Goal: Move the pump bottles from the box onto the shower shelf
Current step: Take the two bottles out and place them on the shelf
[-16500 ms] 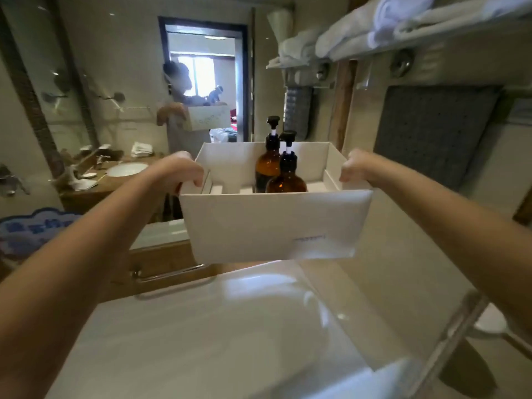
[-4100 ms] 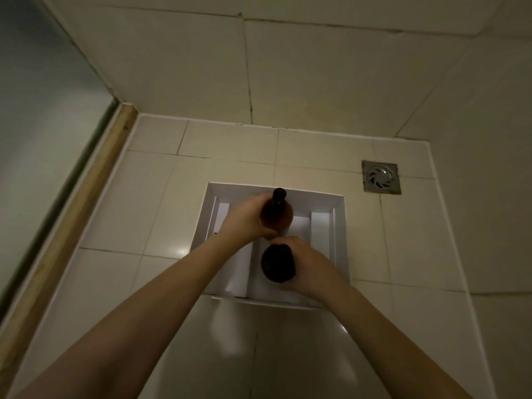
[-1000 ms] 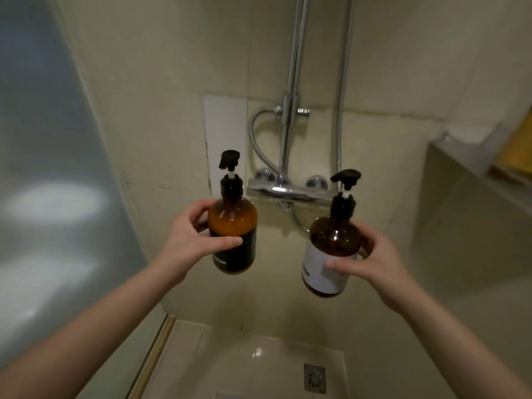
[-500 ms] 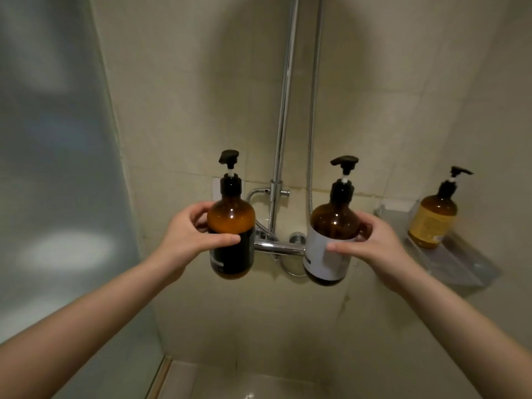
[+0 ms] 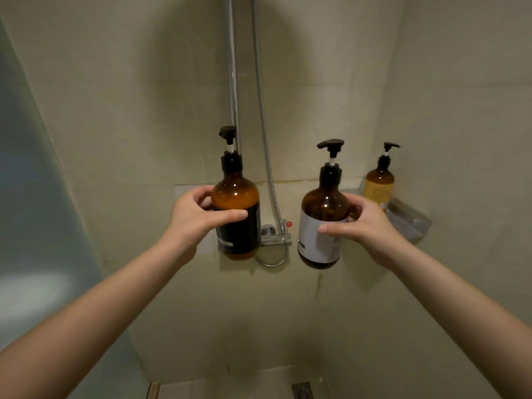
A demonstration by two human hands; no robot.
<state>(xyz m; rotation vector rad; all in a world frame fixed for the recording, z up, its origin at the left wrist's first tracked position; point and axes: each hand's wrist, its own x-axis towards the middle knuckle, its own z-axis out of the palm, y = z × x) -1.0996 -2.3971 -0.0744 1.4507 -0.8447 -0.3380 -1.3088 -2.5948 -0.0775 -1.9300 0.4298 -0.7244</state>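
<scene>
My left hand [image 5: 195,217] grips an amber pump bottle with a black label [image 5: 237,203], held upright in the air in front of the shower wall. My right hand [image 5: 365,228] grips a darker amber pump bottle with a white label [image 5: 321,226], also upright, a little lower and to the right. The clear corner shower shelf [image 5: 408,220] is fixed to the wall just right of my right hand. A third amber pump bottle with a yellow label [image 5: 378,182] stands on that shelf at its back. The box is out of view.
The chrome shower mixer [image 5: 276,239] juts from the wall between the two held bottles, with the riser pipe [image 5: 233,82] and hose [image 5: 263,110] above it. A glass panel [image 5: 31,197] closes the left side. A floor drain [image 5: 302,390] shows at the bottom.
Both bottles have shifted right toward the corner shelf, and my view has turned slightly so the shelf sits closer to my right hand.
</scene>
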